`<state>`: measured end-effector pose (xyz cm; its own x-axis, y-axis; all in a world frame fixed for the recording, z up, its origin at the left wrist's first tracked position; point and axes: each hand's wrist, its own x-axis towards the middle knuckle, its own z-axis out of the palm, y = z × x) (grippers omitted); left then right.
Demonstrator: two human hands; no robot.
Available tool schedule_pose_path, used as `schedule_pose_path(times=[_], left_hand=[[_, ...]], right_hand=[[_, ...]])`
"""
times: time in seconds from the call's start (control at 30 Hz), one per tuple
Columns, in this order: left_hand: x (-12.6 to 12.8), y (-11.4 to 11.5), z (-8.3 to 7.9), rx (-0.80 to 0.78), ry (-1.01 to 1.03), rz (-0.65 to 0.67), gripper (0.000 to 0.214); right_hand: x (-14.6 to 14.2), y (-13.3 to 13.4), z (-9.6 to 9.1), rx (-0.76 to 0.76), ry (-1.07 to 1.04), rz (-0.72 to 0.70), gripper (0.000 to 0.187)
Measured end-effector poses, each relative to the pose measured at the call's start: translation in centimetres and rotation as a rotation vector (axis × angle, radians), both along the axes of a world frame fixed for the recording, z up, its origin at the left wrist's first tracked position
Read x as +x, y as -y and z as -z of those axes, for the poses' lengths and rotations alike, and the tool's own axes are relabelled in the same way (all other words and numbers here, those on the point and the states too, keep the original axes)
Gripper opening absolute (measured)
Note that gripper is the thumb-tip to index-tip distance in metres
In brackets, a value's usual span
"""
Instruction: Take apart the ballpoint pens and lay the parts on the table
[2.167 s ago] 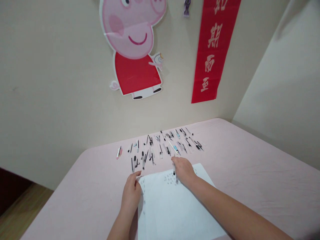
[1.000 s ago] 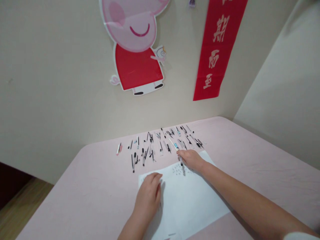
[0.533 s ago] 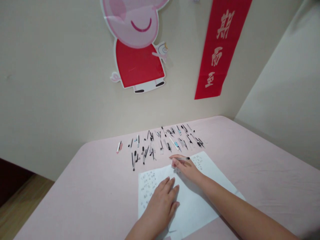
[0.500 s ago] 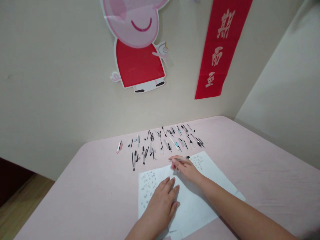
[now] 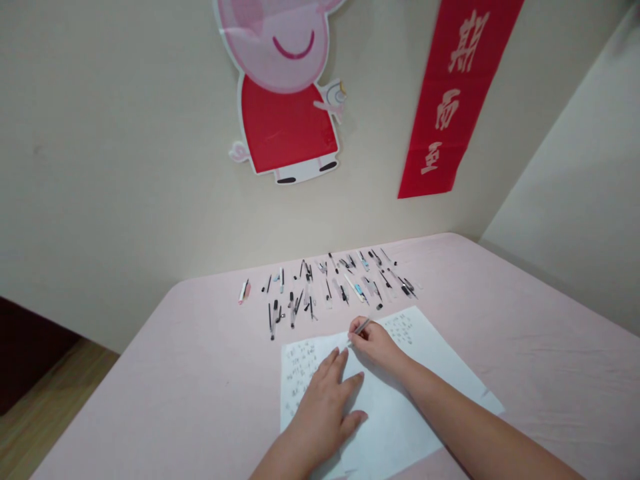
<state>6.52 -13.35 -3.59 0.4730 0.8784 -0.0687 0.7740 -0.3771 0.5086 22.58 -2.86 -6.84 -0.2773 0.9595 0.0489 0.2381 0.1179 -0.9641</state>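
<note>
A white sheet of paper point(image 5: 400, 413) lies on the pink tabletop, with rows of small dark handwriting at its left side and near its top right corner. My left hand point(image 5: 327, 410) rests palm down on the paper, its fingers spread. Close to the sheet's upper edge, my right hand point(image 5: 374, 343) pinches a pen point(image 5: 365, 325) in a writing grip. The pen leans up to the right, its lower end by the paper just above my left fingertips. Whether the tip touches the paper is too small to tell.
Several pens and pen parts point(image 5: 327, 290), mostly black, clear and some blue, lie scattered behind the paper. A pink pig cutout point(image 5: 290, 127) and a red banner point(image 5: 450, 113) hang on the wall behind the table point(image 5: 175, 373).
My right hand has turned the pen from lying nearly level to a steeper slant, its lower end now by the paper. My left thumb has spread outward. The view has shifted slightly.
</note>
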Motion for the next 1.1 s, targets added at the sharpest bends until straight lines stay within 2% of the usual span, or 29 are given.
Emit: schedule_pose_path(times=[0.13, 0.3, 0.47, 0.63, 0.9, 1.1], left_hand=[[-0.08, -0.15, -0.08, -0.019, -0.006, -0.01, 0.056], [-0.12, -0.53, -0.07, 0.003, -0.03, -0.017, 0.069], [0.03, -0.93, 0.31, 0.029, -0.058, -0.065, 0.057], [0.02, -0.97, 0.57, 0.05, -0.046, -0.085, 0.055], [0.34, -0.96, -0.35, -0.005, -0.094, -0.103, 0.056], [0.28, -0.97, -0.35, -0.007, -0.072, -0.109, 0.056]], right_hand=[[-0.17, -0.39, -0.09, 0.017, 0.076, -0.029, 0.004], [-0.02, -0.18, -0.14, 0.14, 0.252, -0.016, 0.006], [-0.03, 0.18, -0.47, 0.172, 0.293, -0.01, 0.007], [-0.17, 0.35, -0.7, 0.193, 0.349, 0.004, 0.009], [-0.19, 0.31, -0.59, 0.227, 0.389, -0.025, 0.009], [-0.1, 0.33, -0.54, 0.23, 0.382, -0.046, 0.01]])
